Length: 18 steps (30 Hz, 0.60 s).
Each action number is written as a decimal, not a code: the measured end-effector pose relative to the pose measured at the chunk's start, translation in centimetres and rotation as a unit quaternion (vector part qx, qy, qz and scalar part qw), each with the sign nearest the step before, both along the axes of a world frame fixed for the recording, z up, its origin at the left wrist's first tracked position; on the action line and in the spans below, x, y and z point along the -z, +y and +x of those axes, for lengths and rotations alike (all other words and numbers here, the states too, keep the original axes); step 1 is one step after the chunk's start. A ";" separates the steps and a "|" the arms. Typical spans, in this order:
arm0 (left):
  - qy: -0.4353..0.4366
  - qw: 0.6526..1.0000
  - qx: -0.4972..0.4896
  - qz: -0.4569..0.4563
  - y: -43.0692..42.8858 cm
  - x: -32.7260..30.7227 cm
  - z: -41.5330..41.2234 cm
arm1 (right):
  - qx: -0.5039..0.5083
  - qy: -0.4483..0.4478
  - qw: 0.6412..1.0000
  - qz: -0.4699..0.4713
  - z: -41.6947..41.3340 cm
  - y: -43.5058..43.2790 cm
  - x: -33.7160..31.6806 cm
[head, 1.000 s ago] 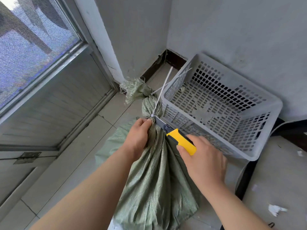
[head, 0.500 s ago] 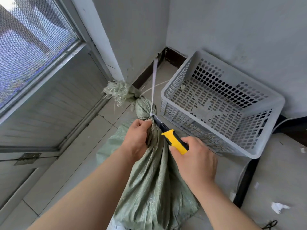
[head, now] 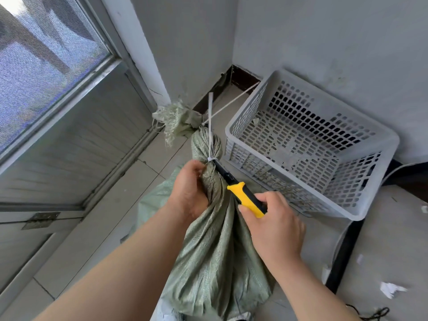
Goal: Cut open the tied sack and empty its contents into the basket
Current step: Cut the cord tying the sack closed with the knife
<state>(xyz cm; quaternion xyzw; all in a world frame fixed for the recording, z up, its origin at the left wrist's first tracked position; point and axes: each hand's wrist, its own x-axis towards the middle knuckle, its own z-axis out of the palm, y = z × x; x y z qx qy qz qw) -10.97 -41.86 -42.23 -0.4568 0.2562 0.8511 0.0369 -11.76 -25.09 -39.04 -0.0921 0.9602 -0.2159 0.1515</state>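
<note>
Left hand (head: 190, 188) squeezes the green woven sack's (head: 217, 262) neck at mid-frame, beside the basket (head: 391, 144); right hand (head: 273, 225) grips the utility knife (head: 245, 198). The fabric looks limp and slippery, so the bunched neck seems the best hold.

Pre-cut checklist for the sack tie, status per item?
1. Left hand grips the sack neck just below the white tie: ok.
2. Right hand wraps the knife handle: ok.
3. Blade reaches the tie: ok.
4. Left fingers away from the blade: not ok, they sit right beside the tie.
5. Basket beside the sack, open side up: ok.
6. Second white strap nearer the mouth binds the neck: cannot tell.
</note>
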 end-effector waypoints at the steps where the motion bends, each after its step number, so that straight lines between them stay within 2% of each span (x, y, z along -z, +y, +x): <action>1: 0.010 1.000 0.007 0.001 -0.2 -0.2 -0.1 | -0.003 0.001 1.000 0.001 0.0 0.1 -0.1; 6: 0.006 0.998 0.059 -0.036 -0.6 -0.5 -0.9 | -0.003 0.002 1.000 -0.009 -0.3 0.5 -0.2; 10: -0.013 0.996 0.048 -0.070 -0.8 -0.2 -1.2 | 0.003 -0.002 1.000 -0.017 -0.5 0.7 -0.1; 15: 0.031 0.997 0.050 -0.050 -1.1 -0.4 -1.0 | 0.003 0.004 0.999 -0.032 -0.4 0.9 0.0; 18: 0.020 0.995 0.068 -0.072 -1.1 -0.3 -1.2 | 0.002 0.009 0.999 -0.034 -0.4 1.0 0.1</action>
